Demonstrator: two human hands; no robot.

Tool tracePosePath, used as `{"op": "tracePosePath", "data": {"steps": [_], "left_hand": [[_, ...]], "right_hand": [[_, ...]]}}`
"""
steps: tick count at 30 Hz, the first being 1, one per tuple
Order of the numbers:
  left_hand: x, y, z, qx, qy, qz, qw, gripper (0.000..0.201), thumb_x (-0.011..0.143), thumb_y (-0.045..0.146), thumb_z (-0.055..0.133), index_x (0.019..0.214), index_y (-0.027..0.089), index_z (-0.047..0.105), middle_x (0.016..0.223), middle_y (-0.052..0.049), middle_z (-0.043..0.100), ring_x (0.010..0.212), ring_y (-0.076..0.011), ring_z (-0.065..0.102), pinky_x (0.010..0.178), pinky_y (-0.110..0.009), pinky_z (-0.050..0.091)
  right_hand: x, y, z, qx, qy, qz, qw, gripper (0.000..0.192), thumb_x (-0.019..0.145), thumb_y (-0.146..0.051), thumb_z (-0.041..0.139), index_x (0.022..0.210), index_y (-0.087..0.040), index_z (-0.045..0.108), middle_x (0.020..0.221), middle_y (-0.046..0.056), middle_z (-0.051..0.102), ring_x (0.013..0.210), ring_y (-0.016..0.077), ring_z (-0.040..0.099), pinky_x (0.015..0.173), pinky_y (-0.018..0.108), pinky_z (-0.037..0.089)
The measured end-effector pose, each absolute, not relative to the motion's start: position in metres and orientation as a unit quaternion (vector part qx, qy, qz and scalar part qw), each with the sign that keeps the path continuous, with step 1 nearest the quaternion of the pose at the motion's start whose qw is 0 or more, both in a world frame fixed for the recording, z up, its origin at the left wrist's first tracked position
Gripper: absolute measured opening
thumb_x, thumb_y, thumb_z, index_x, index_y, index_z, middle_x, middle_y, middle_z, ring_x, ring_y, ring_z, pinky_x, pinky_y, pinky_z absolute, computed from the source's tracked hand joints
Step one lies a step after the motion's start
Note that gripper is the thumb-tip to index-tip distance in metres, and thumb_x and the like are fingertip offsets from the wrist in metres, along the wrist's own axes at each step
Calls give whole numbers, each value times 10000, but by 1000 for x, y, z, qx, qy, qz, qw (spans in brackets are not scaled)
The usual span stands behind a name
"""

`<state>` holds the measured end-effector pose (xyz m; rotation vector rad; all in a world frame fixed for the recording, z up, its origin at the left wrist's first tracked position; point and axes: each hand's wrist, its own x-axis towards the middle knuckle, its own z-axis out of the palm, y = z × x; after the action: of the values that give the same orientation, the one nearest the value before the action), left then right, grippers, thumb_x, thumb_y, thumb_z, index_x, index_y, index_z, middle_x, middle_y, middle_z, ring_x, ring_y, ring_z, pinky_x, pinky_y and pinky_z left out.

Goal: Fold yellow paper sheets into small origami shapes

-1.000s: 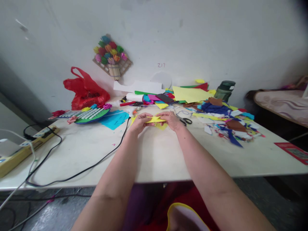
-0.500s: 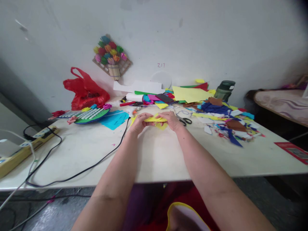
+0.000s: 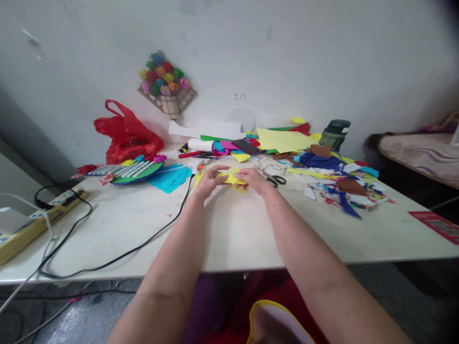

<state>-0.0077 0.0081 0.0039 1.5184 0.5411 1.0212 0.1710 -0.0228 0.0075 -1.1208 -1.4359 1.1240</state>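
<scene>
1. Folding is the step in hand, as I judge it: both hands work a yellow paper [image 3: 232,178] low over the table [image 3: 233,229], near its far middle.
2. To do it well, the edges want lining up before any crease is pressed, with one hand pinning the sheet while the other runs along the fold.
3. The left hand [image 3: 210,179] has its grip closed on the paper's left end, fingers curled over the top and the thumb underneath, as far as can be told.
4. The right hand [image 3: 255,178] grips the right end in the same pinch, knuckles up; the two hands lie close, nearly touching across the paper.
5. Both forearms reach straight out from the body, wrists low, converging towards the paper.
6. Keeping the work flat on a bare patch would help: scissors [image 3: 275,179] lie just beside the right hand, and a black cable [image 3: 150,241] runs near the left.
7. Paper scraps [image 3: 333,179] are heaped to the right, well clear of the fold.
</scene>
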Motion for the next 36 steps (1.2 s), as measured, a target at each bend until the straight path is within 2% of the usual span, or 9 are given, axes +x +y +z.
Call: {"op": "tracePosePath", "data": {"steps": [3,7,12,17,25,36], "left_hand": [[-7,9,3,642,234,436,586,461,659,308,705,1068,135,582,839,-31,631,790,-152,625,782,-376,554],[-7,15,0,578,274,450,623,367,725,412,622,907,93,619,792,-69,628,771,-184,635,760,-406,560],[-11,18,0,550,269,453,649,230,687,309,620,773,96,612,761,-71,636,754,-204,646,770,-435,551],[-13,20,-2,564,284,439,639,179,630,239,644,735,108,583,727,-45,624,693,-190,655,785,-455,540],[-12,17,1,572,299,432,630,174,623,225,655,726,110,574,699,-43,625,683,-190,658,810,-451,530],[-12,17,1,558,298,437,640,180,618,217,664,728,102,581,712,-46,639,689,-186,658,817,-460,529]], "right_hand": [[171,-24,9,-476,-591,448,473,220,644,-317,706,600,-128,605,476,11,600,359,54,438,367,172,355],[173,-23,8,-477,-582,443,487,215,638,-316,716,602,-137,602,468,2,600,347,53,428,366,175,348],[174,-20,4,-479,-581,443,487,214,634,-314,721,602,-141,600,459,-2,599,338,52,417,359,178,339],[174,-21,5,-476,-583,443,487,233,629,-333,727,602,-138,604,457,2,599,337,50,411,349,175,331],[173,-22,6,-467,-581,459,484,286,605,-377,754,611,-135,602,531,21,636,366,60,468,378,187,398],[172,-24,9,-484,-579,451,476,236,662,-277,729,583,-128,564,494,2,616,335,44,458,369,162,384]]}}
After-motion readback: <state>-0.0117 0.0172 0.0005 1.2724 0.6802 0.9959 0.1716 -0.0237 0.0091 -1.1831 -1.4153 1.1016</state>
